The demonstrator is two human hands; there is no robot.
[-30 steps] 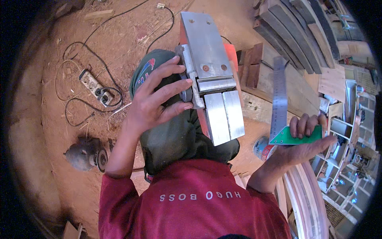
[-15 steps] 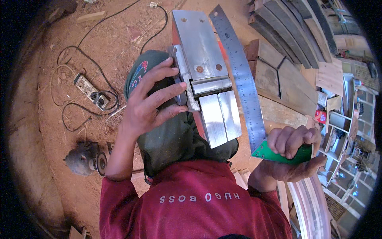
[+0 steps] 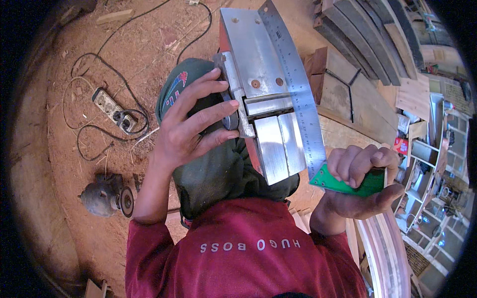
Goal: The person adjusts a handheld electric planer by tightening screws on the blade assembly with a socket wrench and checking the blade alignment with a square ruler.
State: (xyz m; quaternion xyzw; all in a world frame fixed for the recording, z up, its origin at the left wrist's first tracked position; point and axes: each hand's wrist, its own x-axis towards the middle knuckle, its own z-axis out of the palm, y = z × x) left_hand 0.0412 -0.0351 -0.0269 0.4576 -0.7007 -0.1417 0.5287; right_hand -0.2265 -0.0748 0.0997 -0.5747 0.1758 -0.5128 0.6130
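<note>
An electric hand planer (image 3: 254, 54) lies upside down over my lap, its shiny metal sole facing up and the cutter slot across it. My left hand (image 3: 186, 124) holds it from the left, fingertips on the grey metal part at its side and fingers a little apart. In my right hand (image 3: 361, 166) is a try square (image 3: 297, 89), gripped by its green stock with the fingers curled round it. Its long steel ruled blade runs along the sole's right edge and overlaps it in view; I cannot tell whether they touch.
On the dusty floor at left are a power strip (image 3: 113, 110) with a black cable and an angle grinder (image 3: 104, 196). Stacked dark boards (image 3: 357, 39) and wooden panels (image 3: 338, 92) lie at the upper right. Cluttered shelving (image 3: 422, 164) stands at far right, curved laminated wood (image 3: 385, 253) below.
The try square has moved left, so its blade now overlaps the sole's right edge instead of standing apart from it. The planer has shifted slightly to the right.
</note>
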